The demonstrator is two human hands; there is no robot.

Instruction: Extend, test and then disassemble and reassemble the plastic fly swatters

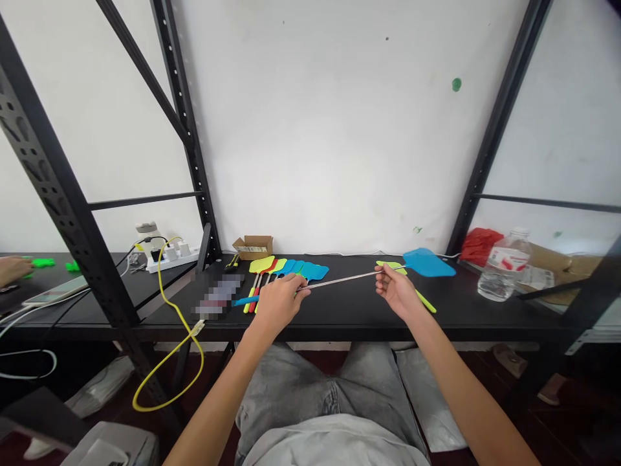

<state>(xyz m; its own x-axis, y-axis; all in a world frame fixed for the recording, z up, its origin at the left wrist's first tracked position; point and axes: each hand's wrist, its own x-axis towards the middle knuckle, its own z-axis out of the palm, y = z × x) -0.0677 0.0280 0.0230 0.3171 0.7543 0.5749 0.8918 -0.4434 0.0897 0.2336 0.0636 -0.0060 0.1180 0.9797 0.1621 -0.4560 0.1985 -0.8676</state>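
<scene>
A blue fly swatter is stretched between my hands, its blue paddle (429, 263) at the right and its thin metal rod (344, 279) running left. My left hand (283, 296) is closed around the rod near the blue handle (245, 300), which sticks out past it. With fingertips pinched, my right hand (395, 290) grips the rod just below the paddle. A yellow-green swatter (425, 301) lies on the table behind my right hand, partly hidden. Left of centre, several swatters in yellow, red, blue and green (262, 264) lie side by side, partly covered by my left hand.
The black table (349, 314) has a small cardboard box (254, 246) at the back left and a blurred phone-like object (219, 295). A yellow cable (167, 294) loops over the front edge. A water bottle (505, 264) and red bag (479, 246) stand right. Another person's hand (14, 269) shows far left.
</scene>
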